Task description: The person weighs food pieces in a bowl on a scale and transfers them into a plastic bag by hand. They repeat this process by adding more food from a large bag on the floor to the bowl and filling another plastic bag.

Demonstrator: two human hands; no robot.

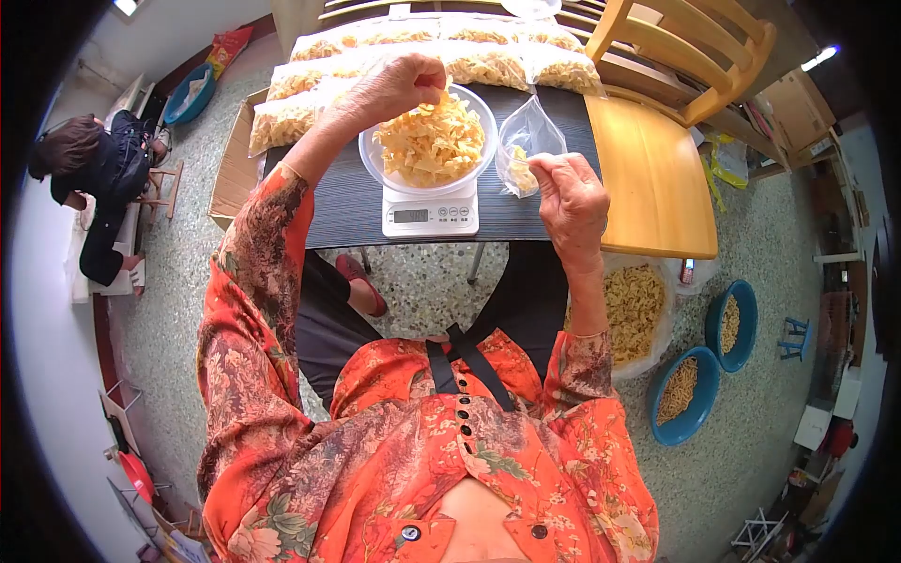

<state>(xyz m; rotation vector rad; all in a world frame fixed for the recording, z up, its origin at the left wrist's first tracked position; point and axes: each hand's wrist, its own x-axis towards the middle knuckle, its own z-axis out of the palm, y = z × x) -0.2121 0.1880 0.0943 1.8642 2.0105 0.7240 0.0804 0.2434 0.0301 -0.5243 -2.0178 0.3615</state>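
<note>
Left hand (394, 89) pinches chips (434, 145) above bowl (413, 189) on scale (430, 215); right hand (574, 202) grips bag (527, 139).

Bag (530, 127): clear thin plastic film, glossy, crinkled.
Chips (432, 141): dry, rough, matt, curled edges.
Bowl (367, 155): translucent plastic, smooth, shiny rim.
Scale (430, 218): white plastic, smooth, slight sheen.
Tabletop (324, 202): dark, finely ribbed, matt.
Chair (652, 178): pale wood, smooth, satin varnish.
Floor (422, 281): speckled stone, terrazzo-like.
Sleeve (249, 310): soft printed cloth, matt.

Bright, even daylight; sharp centre; fisheye-dark corners
</note>
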